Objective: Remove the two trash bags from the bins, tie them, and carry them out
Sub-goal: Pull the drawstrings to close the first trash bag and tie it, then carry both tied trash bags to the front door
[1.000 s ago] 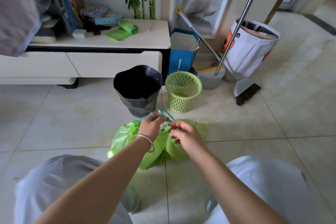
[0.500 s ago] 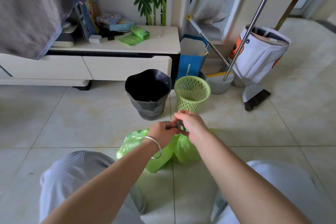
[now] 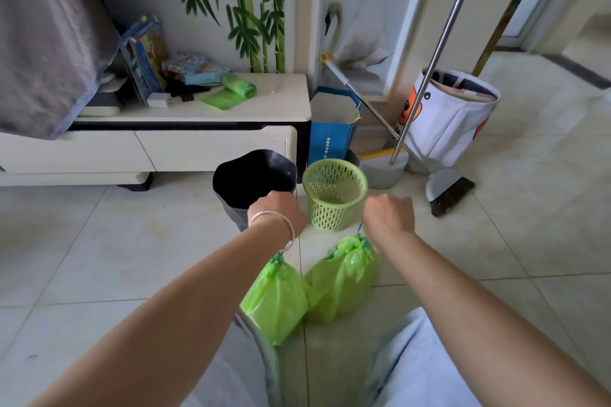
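Two green trash bags hang tied at the top with teal drawstrings. The left bag [image 3: 276, 297] hangs under my left hand [image 3: 281, 213], which is closed on its drawstring. The right bag [image 3: 344, 281] hangs under my right hand [image 3: 390, 216], fist closed on its string. Both bags are lifted off the tiled floor and touch each other. Behind my hands stand the black bin [image 3: 254, 177] and the green mesh basket [image 3: 334, 193], both without bags.
A low white cabinet [image 3: 211, 142] with a roll of green bags [image 3: 239, 86] lines the wall at left. A blue paper bag [image 3: 334, 132], dustpan, broom [image 3: 449, 190] and white fabric hamper [image 3: 453, 116] crowd the right. My knees are below.
My hands were together tying a drawstring on a bag lying on the floor. Now they have separated and risen, each lifting one tied bag. The camera has risen too.
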